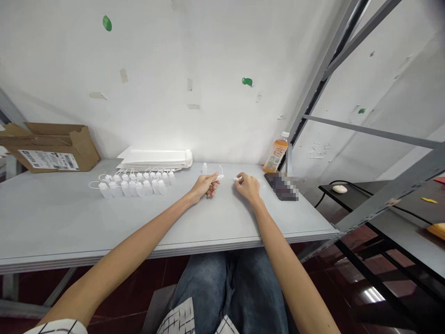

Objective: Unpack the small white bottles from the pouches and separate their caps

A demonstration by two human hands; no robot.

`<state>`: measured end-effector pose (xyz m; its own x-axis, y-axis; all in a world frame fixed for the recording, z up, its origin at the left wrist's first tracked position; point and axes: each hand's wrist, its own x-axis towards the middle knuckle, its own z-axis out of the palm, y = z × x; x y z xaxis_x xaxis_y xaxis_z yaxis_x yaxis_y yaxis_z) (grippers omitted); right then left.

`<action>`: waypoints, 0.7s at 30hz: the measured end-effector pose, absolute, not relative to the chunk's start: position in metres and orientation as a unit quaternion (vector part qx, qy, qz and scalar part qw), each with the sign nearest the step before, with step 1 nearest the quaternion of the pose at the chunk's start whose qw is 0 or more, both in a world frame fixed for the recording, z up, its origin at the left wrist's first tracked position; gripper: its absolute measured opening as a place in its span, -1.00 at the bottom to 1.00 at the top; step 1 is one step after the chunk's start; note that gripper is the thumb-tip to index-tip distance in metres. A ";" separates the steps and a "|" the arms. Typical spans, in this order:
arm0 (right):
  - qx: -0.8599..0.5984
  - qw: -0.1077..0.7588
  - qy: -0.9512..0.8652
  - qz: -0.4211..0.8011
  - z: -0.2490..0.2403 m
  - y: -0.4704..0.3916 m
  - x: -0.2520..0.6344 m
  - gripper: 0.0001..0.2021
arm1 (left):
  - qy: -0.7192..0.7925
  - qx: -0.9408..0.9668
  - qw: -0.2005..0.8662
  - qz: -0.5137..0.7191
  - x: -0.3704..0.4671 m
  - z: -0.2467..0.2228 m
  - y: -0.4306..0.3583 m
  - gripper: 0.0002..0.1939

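Note:
My left hand (pixel 205 186) is closed, thumb against fingers, on a small white plastic piece (pixel 220 176) with a thin curved strip rising from it. To its right, my right hand (pixel 248 187) pinches another small white piece (pixel 237 179) at its fingertips; its exact shape is too small to make out. The two hands are apart, low over the table. Just behind my left hand a little white bottle-shaped piece (pixel 204 167) stands upright. Further left, several small white plastic bottles (pixel 133 188) stand in rows, with thin white loops at their tops.
The grey table (pixel 208 222) meets a white wall. A stack of white sheets or envelopes (pixel 155 159) lies behind the bottles, and an open cardboard box (pixel 52 148) sits far left. An orange drink bottle (pixel 277 153) and a dark, partly pixelated flat object (pixel 282 187) are right, near the metal frame (pixel 309 104).

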<state>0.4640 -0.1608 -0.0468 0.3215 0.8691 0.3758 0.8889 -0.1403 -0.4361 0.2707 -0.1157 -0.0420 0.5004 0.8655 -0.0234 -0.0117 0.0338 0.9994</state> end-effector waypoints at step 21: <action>-0.753 0.395 -0.524 -0.044 -0.045 -0.160 0.464 -0.72 | 0.329 0.651 0.589 0.348 0.271 -0.051 -0.109 -0.64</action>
